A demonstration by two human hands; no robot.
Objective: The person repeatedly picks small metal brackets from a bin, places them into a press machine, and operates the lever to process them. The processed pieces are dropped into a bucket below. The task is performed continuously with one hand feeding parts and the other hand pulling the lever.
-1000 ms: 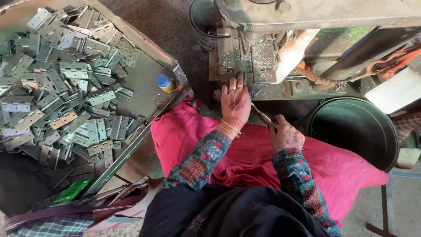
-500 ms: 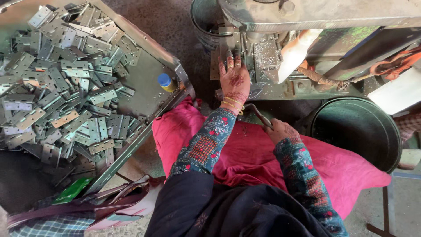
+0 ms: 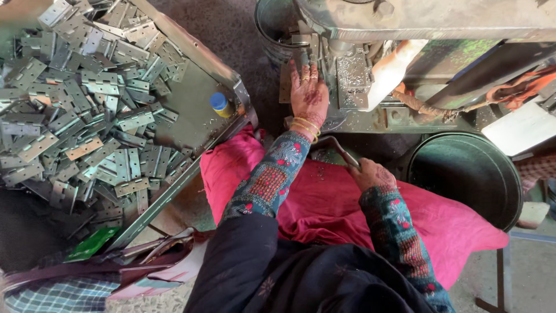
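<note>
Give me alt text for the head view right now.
A seated person's left hand lies flat on the bed of a metal press machine, while the right hand grips a bent metal lever over a pink cloth. A tray heaped with metal hinges sits to the left.

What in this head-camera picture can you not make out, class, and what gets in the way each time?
- Left hand fingertips, head view: reach into the grey machine; whatever they touch is hidden by its parts.
- Curved metal handle, head view: its lower end disappears inside the right hand.
- Tray of metal hinges: cut off by the left and top edges.
- Black round tub: its inside is too dark to read.
</note>
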